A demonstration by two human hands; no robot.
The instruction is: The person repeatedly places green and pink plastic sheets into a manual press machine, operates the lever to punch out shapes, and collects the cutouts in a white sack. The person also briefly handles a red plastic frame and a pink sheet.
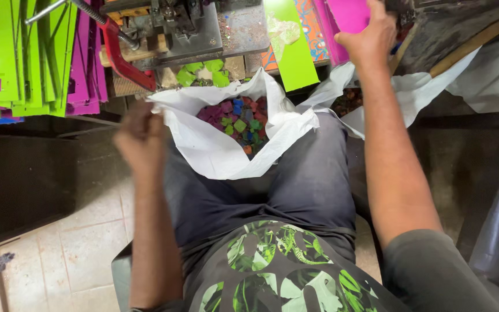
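My right hand reaches forward at the top right and grips the edge of a magenta sheet in a stack of coloured sheets. My left hand hangs blurred at the left, fingers curled, beside the rim of a white sack that rests between my knees. I cannot tell whether it holds anything. The sack holds several small coloured cut-out pieces in purple, green, blue and orange. A metal punching press with a red lever stands ahead, a few green cut-outs under it.
Stacks of green sheets and magenta sheets with cut holes stand at the top left. A loose green sheet leans by the press. A second white sack lies at the right. Tiled floor is at the lower left.
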